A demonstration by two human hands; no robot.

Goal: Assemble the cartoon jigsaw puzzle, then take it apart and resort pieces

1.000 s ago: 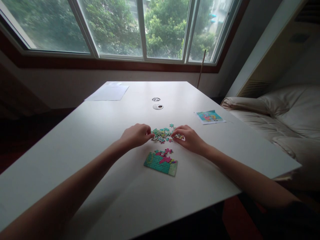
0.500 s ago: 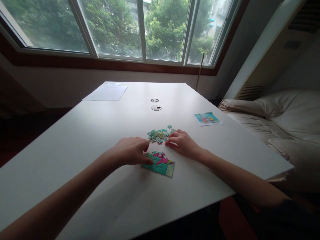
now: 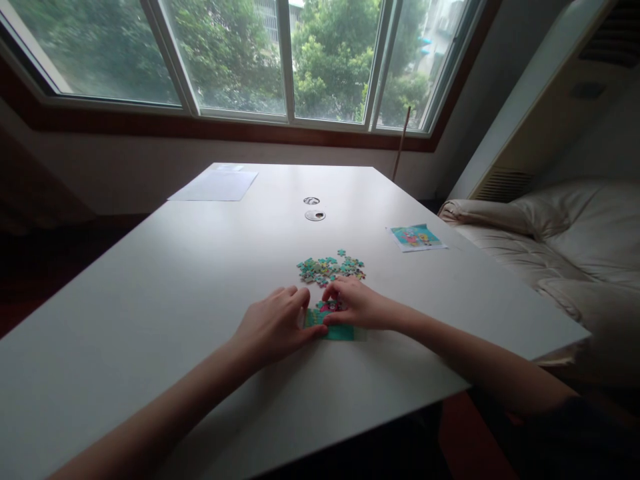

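Observation:
A partly built jigsaw [image 3: 330, 328], teal with a pink figure, lies on the white table [image 3: 200, 280] and is mostly covered by my hands. My left hand [image 3: 274, 325] rests on its left side with fingers stretched forward, thumb along the lower edge. My right hand [image 3: 356, 307] is over its upper right part, fingertips pinched together at the pink area; what they pinch is hidden. A pile of loose puzzle pieces [image 3: 331, 267] sits just beyond both hands.
A small printed picture [image 3: 416, 236] lies at the right of the table. A sheet of paper [image 3: 215, 185] is at the far left, two round cable ports [image 3: 315, 215] mid-table. A cream sofa [image 3: 575, 233] stands close on the right, and a stick [image 3: 400, 143] leans below the window.
Both hands drew back from the loose pile to the built section. The left hand settled on its left side; the right hand came down onto its top.

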